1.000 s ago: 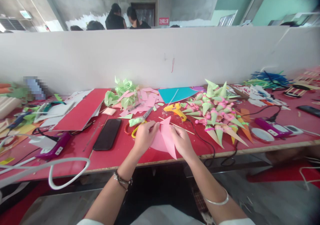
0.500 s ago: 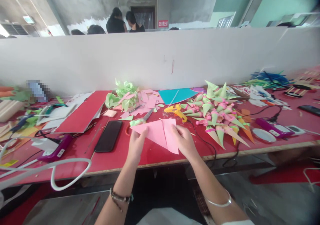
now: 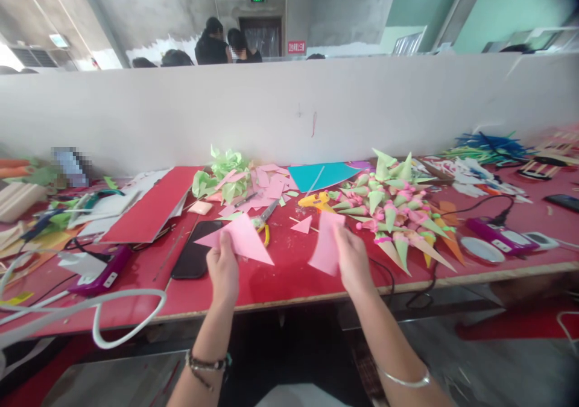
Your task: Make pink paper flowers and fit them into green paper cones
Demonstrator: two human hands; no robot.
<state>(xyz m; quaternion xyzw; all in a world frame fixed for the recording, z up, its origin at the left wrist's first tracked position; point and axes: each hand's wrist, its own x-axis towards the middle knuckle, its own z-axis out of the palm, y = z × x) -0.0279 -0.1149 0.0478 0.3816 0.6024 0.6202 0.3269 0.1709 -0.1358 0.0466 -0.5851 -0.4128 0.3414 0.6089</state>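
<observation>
My left hand (image 3: 224,271) pinches a pink paper triangle (image 3: 246,239), held over the red table beside the black phone (image 3: 190,265). Between finger and thumb, my right hand (image 3: 353,259) grips a pink paper strip (image 3: 326,244). A gap separates the two pieces. A small pink triangle (image 3: 302,225) lies on the table between them, near the yellow glue gun (image 3: 316,201). Scissors (image 3: 266,214) lie partly hidden behind the left triangle. Right of the glue gun is a heap of green and pink paper cones (image 3: 389,199).
Pink scraps (image 3: 271,184), crumpled green paper (image 3: 226,164) and a teal sheet (image 3: 316,176) lie along the white partition (image 3: 271,105). Red boards (image 3: 154,205) and a purple power strip (image 3: 102,271) are at left; another purple strip (image 3: 491,235) is at right. People are beyond the partition.
The pink paper, together before, is now in two separate pieces. My left hand has moved left and my right hand slightly right. The small triangle and the scissors' yellow handle now show.
</observation>
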